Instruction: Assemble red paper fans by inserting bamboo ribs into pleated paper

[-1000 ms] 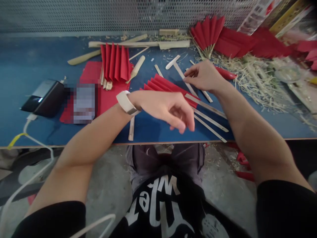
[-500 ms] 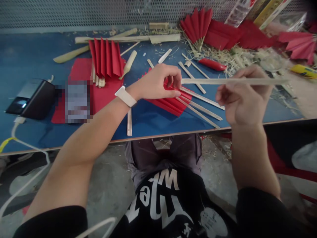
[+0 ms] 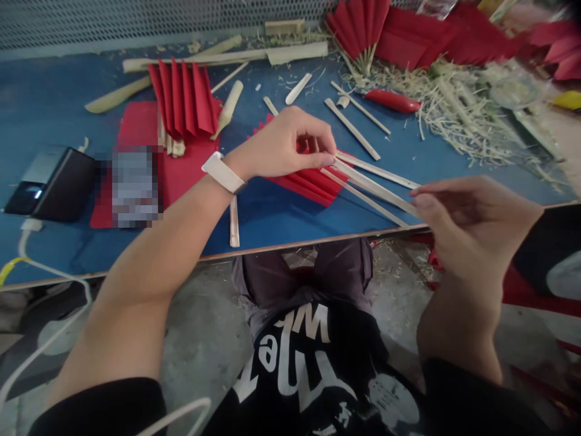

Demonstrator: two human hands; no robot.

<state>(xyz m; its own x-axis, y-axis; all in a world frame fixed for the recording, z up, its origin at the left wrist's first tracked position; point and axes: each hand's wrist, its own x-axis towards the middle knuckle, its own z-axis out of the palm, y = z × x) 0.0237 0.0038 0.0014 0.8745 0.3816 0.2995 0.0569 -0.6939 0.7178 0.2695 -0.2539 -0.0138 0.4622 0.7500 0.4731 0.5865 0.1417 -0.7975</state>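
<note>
A thin bamboo strip point(image 3: 376, 186) slants from upper left to lower right over the table's front edge. My left hand point(image 3: 285, 142), with a white watch on its wrist, pinches the strip's upper end just above a folded red paper fan point(image 3: 308, 178). My right hand point(image 3: 472, 221) pinches the strip's lower end, out past the table edge. Two more bamboo strips point(image 3: 363, 200) stick out of the red fan beside the held one.
On the blue table point(image 3: 54, 103) lie another pleated red fan point(image 3: 184, 97) on red paper, loose bamboo sticks point(image 3: 351, 127), a red-handled tool point(image 3: 393, 101), a heap of bamboo shavings point(image 3: 454, 109), more red fans point(image 3: 408, 30) at the back, and a black device point(image 3: 49, 184) at left.
My right hand picked a bamboo strip off the table and lifted it; my left hand took its other end. The strip has now come down from level to slanting alongside the fan's ribs.
</note>
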